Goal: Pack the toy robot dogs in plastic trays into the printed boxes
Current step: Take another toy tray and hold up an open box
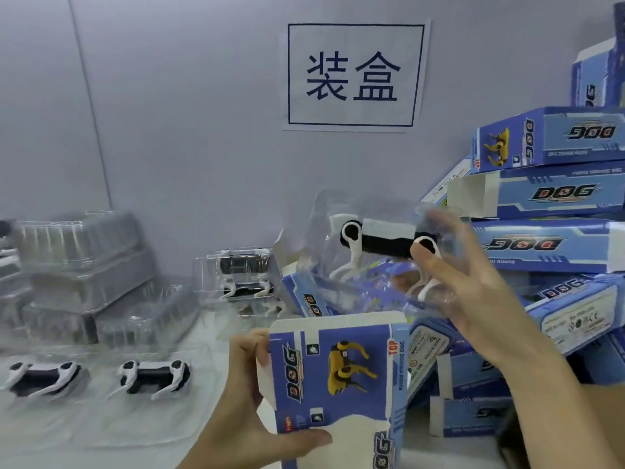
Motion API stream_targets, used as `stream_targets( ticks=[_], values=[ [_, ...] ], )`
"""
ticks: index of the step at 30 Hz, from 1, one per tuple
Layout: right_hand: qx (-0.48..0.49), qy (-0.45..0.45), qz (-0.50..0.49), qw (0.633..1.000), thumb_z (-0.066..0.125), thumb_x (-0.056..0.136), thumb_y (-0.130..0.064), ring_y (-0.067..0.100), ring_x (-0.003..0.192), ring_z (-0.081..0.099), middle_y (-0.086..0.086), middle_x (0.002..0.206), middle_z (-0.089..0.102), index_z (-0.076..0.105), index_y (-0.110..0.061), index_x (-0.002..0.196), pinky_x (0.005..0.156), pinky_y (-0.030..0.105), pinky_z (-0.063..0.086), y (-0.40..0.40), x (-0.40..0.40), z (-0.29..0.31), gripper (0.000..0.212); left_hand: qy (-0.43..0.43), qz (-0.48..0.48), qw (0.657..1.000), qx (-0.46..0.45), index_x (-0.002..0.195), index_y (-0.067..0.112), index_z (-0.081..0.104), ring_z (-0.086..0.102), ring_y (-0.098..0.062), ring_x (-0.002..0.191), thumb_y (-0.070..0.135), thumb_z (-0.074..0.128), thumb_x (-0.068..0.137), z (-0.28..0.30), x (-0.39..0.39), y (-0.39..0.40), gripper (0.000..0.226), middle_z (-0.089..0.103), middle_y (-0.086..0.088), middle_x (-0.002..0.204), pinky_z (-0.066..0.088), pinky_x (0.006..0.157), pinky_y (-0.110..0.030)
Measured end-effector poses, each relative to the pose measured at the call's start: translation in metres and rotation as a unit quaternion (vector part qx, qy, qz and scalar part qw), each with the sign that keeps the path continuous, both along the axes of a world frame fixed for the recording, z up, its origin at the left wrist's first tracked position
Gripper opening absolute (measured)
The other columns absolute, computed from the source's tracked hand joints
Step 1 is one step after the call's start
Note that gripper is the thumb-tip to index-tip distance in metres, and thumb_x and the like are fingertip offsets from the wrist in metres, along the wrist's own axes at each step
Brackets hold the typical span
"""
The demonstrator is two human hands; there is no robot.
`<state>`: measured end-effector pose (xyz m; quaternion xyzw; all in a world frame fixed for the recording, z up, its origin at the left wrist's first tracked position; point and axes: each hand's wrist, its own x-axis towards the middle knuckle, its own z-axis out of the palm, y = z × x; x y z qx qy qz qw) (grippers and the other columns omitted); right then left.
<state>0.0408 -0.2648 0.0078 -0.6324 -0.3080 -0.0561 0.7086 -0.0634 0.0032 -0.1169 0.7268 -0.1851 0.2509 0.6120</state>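
Observation:
My left hand (252,387) grips a blue printed box (334,387) with a yellow dog picture, its open end facing away from me. Just above that open end my right hand (473,282) holds a clear plastic tray (365,252) by its right end, thumb on the front. Inside the tray lies a black and white toy robot dog (382,240). Two more dogs (44,374) (154,372) lie on flat clear trays at the left. Another trayed dog (243,275) stands behind the box.
A tall heap of blue printed boxes (548,198) fills the right side, some with open flaps. Stacks of empty clear trays (81,265) stand at the back left. A paper sign (353,74) hangs on the grey wall behind the white table (135,448).

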Motion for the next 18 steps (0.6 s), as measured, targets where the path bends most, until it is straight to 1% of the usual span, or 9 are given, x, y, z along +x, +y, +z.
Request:
stream_targets(
  ticks=[2, 4, 5, 6, 8, 11, 14, 16, 18],
  values=[
    [-0.083, -0.036, 0.030, 0.995, 0.076, 0.092, -0.040, 0.027, 0.088, 0.077, -0.005, 0.098, 0.076, 0.050, -0.043, 0.141, 0.073, 0.032, 0.059, 0.003, -0.001, 0.011, 0.055, 0.013, -0.020, 1.000, 0.011, 0.111, 0.030, 0.040, 0.069, -0.030, 0.111, 0.014, 0.105, 0.056, -0.001, 0.001, 0.005, 0.087, 0.058, 0.006, 0.124, 0.064, 0.075, -0.038],
    [-0.155, -0.040, 0.079, 0.984, 0.073, 0.096, -0.036, 0.025, 0.090, 0.077, 0.001, 0.105, 0.076, 0.050, -0.041, 0.143, 0.067, 0.019, 0.056, 0.005, 0.001, 0.025, 0.052, 0.016, -0.044, 0.999, 0.016, 0.117, 0.028, 0.037, 0.069, -0.031, 0.113, 0.010, 0.104, 0.060, 0.000, 0.001, 0.007, 0.090, 0.057, 0.004, 0.127, 0.062, 0.080, -0.037],
    [-0.199, -0.048, 0.099, 0.974, 0.070, 0.098, -0.034, 0.025, 0.093, 0.077, 0.005, 0.109, 0.076, 0.049, -0.041, 0.144, 0.068, 0.017, 0.056, 0.006, 0.003, 0.033, 0.051, 0.024, -0.049, 0.998, 0.012, 0.118, 0.029, 0.037, 0.068, -0.035, 0.114, 0.008, 0.104, 0.060, 0.000, 0.001, 0.008, 0.091, 0.057, 0.001, 0.127, 0.063, 0.082, -0.039],
    [-0.249, -0.062, 0.115, 0.960, 0.069, 0.098, -0.034, 0.024, 0.097, 0.076, 0.008, 0.112, 0.076, 0.047, -0.042, 0.145, 0.074, 0.019, 0.057, 0.006, 0.006, 0.041, 0.052, 0.036, -0.053, 0.998, 0.006, 0.120, 0.029, 0.037, 0.069, -0.037, 0.113, 0.006, 0.103, 0.060, -0.001, 0.001, 0.009, 0.092, 0.057, 0.000, 0.128, 0.063, 0.082, -0.043],
    [-0.342, -0.088, 0.141, 0.925, 0.072, 0.096, -0.036, 0.024, 0.111, 0.073, 0.007, 0.119, 0.075, 0.046, -0.043, 0.145, 0.094, 0.027, 0.057, 0.004, 0.012, 0.055, 0.056, 0.050, -0.057, 0.997, -0.008, 0.120, 0.029, 0.036, 0.070, -0.039, 0.111, 0.006, 0.103, 0.061, -0.001, 0.002, 0.009, 0.092, 0.059, 0.002, 0.130, 0.064, 0.081, -0.047],
    [-0.429, -0.065, 0.187, 0.881, 0.078, 0.093, -0.030, 0.025, 0.121, 0.068, -0.004, 0.131, 0.070, 0.049, -0.046, 0.144, 0.096, 0.023, 0.055, 0.004, 0.015, 0.077, 0.061, 0.052, -0.083, 0.995, -0.031, 0.116, 0.030, 0.036, 0.067, -0.045, 0.117, 0.000, 0.099, 0.065, -0.001, 0.004, 0.009, 0.087, 0.056, 0.003, 0.134, 0.065, 0.079, -0.046],
    [-0.523, -0.104, 0.217, 0.818, 0.077, 0.094, -0.029, 0.007, 0.132, 0.058, -0.022, 0.140, 0.060, 0.049, -0.050, 0.143, 0.103, 0.019, 0.051, 0.012, 0.010, 0.095, 0.061, 0.061, -0.087, 0.993, -0.042, 0.115, 0.030, 0.038, 0.061, -0.049, 0.126, -0.006, 0.096, 0.067, -0.002, 0.007, 0.007, 0.084, 0.049, -0.001, 0.144, 0.065, 0.076, -0.045],
    [-0.578, -0.121, 0.228, 0.774, 0.078, 0.093, -0.033, -0.002, 0.132, 0.054, -0.030, 0.141, 0.056, 0.049, -0.055, 0.142, 0.105, 0.022, 0.048, 0.023, 0.007, 0.103, 0.061, 0.063, -0.089, 0.993, -0.044, 0.118, 0.029, 0.037, 0.064, -0.047, 0.123, -0.003, 0.096, 0.068, -0.001, 0.008, 0.004, 0.084, 0.049, -0.001, 0.145, 0.065, 0.075, -0.044],
    [-0.612, -0.144, 0.217, 0.747, 0.080, 0.092, -0.035, -0.015, 0.123, 0.054, -0.045, 0.131, 0.054, 0.051, -0.071, 0.128, 0.101, 0.017, 0.047, 0.036, 0.005, 0.107, 0.059, 0.064, -0.089, 0.993, -0.036, 0.121, 0.032, 0.038, 0.069, -0.043, 0.117, 0.004, 0.097, 0.071, -0.002, 0.007, 0.001, 0.083, 0.054, -0.002, 0.141, 0.065, 0.078, -0.044]
  ],
)
